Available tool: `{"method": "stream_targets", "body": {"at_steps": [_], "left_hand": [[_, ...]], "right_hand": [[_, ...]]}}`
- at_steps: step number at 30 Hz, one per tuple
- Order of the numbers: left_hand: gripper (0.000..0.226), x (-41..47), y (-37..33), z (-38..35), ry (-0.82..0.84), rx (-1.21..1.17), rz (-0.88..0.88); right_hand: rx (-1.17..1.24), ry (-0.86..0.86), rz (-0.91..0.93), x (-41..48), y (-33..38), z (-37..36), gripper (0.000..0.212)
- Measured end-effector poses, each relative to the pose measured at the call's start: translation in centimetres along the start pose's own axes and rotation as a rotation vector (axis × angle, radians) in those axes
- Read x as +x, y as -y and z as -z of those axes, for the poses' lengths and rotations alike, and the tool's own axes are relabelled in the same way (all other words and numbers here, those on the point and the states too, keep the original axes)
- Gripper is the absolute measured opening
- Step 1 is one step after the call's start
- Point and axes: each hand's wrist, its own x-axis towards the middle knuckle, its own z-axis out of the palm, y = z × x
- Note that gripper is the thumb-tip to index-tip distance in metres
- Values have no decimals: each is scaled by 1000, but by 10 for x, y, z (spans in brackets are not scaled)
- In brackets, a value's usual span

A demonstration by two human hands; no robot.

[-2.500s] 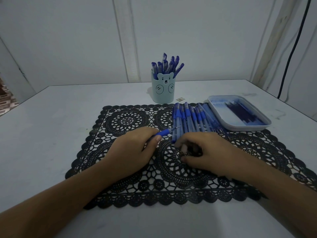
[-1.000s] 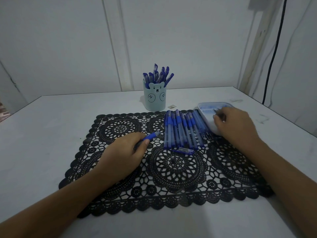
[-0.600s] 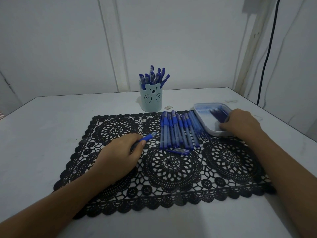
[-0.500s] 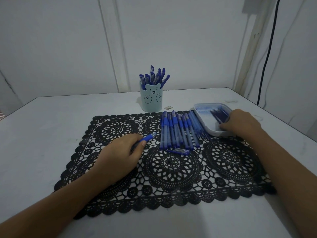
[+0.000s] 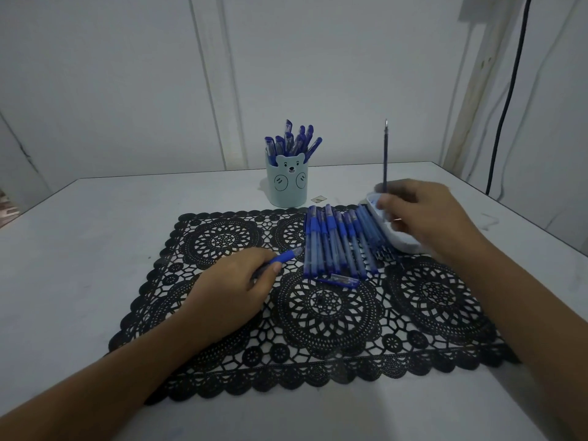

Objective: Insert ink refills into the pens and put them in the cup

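upright, capped pens (image 5: 294,140) crowd the bear cup (image 5: 287,186).

Dim, flat, bluish-grey lighting throughout; no glare. Faint soft shadow just left of the bear-face cup (image 5: 287,181). Motion blur on the right hand (image 5: 420,214). Lace mat (image 5: 318,313) pattern sharp at centre. Wide-angle bowing of wall seams (image 5: 210,84) toward the edges.

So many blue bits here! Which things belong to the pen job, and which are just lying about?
Job: ink refill pinched in the right hand; pen barrel gripped in the left hand; row of pens; refill tray; bear cup holding pens.
Lying about: black lace mat; small tag beside the cup; black cable on the wall.
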Motion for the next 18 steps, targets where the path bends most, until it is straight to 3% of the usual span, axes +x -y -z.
{"method": "stream_targets", "body": {"at_steps": [3, 6, 18], "left_hand": [[43, -1, 2, 0, -11, -21, -69], [43, -2, 3, 0, -33, -2, -142], [34, -2, 1, 0, -90, -10, -257]], "right_hand": [[334, 191, -43, -21, 9, -18, 14], [487, 283, -75, -35, 10, -33, 10], [745, 309, -164, -53, 7, -58, 10]]}}
